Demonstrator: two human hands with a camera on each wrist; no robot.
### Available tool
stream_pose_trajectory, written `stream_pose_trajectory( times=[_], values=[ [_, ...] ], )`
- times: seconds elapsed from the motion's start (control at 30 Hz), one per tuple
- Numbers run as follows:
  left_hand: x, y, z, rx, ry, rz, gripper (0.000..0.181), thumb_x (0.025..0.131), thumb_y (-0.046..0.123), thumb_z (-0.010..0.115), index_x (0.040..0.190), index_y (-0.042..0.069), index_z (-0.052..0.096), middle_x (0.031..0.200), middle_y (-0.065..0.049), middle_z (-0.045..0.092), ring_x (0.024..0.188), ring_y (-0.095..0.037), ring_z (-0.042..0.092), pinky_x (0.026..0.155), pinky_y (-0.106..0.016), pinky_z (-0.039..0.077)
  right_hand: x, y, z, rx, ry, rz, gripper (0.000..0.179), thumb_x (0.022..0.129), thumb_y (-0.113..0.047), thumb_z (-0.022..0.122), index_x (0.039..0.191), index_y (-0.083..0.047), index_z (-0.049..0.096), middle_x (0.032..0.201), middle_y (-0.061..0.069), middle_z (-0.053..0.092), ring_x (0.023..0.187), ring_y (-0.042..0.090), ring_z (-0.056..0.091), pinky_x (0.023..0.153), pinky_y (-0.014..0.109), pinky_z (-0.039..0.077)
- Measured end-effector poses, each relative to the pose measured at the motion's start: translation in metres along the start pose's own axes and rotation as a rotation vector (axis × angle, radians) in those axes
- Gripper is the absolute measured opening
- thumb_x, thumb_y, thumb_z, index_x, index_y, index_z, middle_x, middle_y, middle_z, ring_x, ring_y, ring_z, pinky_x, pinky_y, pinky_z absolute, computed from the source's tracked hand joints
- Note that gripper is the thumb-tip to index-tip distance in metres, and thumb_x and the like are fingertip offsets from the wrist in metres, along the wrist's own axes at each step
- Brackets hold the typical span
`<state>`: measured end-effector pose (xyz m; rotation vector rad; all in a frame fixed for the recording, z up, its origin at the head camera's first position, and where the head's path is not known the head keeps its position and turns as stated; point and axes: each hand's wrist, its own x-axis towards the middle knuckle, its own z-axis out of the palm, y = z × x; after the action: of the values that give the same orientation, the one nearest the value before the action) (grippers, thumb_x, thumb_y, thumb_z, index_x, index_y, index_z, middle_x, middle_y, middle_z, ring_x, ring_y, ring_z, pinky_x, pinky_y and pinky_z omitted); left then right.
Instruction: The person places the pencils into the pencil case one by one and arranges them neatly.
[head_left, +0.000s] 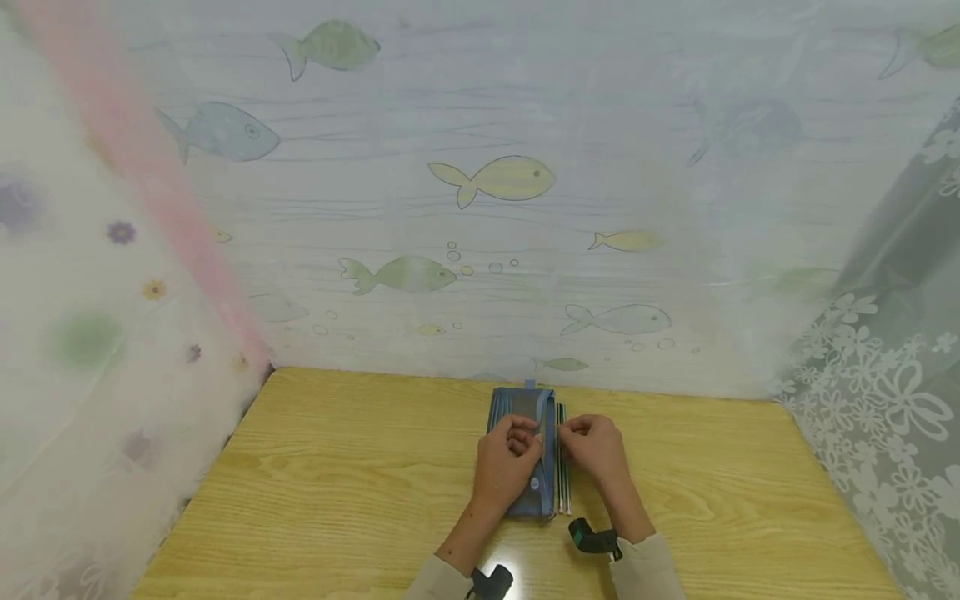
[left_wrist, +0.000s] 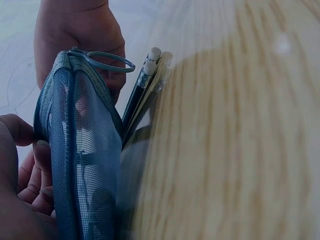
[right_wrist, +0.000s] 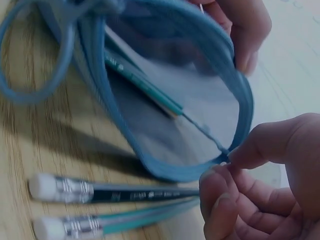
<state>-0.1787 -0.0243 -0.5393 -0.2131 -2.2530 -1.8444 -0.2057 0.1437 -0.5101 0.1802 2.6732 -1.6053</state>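
Observation:
A blue mesh pencil case (head_left: 534,500) lies on the table, its zipped mouth gaping. My left hand (head_left: 506,467) is over the case and pinches its edge; in the left wrist view those fingers (left_wrist: 42,155) meet the zipper side. My right hand (head_left: 596,446) pinches the opposite rim, thumb and fingertip together at the zipper edge in the right wrist view. Inside the case, a green pencil (right_wrist: 145,92) shows. Beside the case lie a black pencil (right_wrist: 135,195) and a green-striped pencil (right_wrist: 145,216), both with white erasers, partly hidden behind my right fingers.
The wooden table (head_left: 337,467) extends to both sides of the case. A fish-patterned curtain (head_left: 480,317) hangs along the back edge, with a flowered one (head_left: 900,400) at the right. A loop pull (right_wrist: 65,65) hangs from the case's zipper end.

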Motion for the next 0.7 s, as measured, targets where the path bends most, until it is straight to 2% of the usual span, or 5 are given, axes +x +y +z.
stream_pose_trajectory(
  times=[0.23,0.43,0.7],
  values=[
    [-0.001,0.000,0.000,0.005,-0.002,-0.010,0.014,0.096,0.013,0.076,0.109,0.014,0.073,0.082,0.003,0.071,0.063,-0.006,0.063,0.058,-0.023,0.052,0.002,0.008,-0.006,-0.176,0.048,-0.037,0.017,0.088,-0.015,0.071,0.088,0.000,0.080,0.068,0.003,0.070,0.058,0.015,0.061,0.055,0.030,0.049],
    [0.000,0.000,0.000,0.005,0.002,-0.016,0.013,0.096,0.013,0.077,0.109,0.015,0.073,0.082,0.003,0.071,0.064,-0.007,0.063,0.058,-0.023,0.052,0.004,0.014,-0.007,-0.279,0.064,-0.072,0.018,0.088,-0.017,0.076,0.076,-0.004,0.078,0.066,0.001,0.069,0.055,0.015,0.058,0.052,0.030,0.047],
    [-0.001,0.000,0.000,-0.005,-0.003,-0.002,0.013,0.097,0.012,0.076,0.109,0.013,0.073,0.082,0.002,0.071,0.062,-0.006,0.063,0.057,-0.023,0.051,0.001,0.013,-0.007,-0.379,0.043,-0.047,0.026,0.090,-0.023,0.079,0.069,-0.008,0.076,0.065,0.001,0.069,0.055,0.016,0.058,0.050,0.031,0.046]
  ],
)
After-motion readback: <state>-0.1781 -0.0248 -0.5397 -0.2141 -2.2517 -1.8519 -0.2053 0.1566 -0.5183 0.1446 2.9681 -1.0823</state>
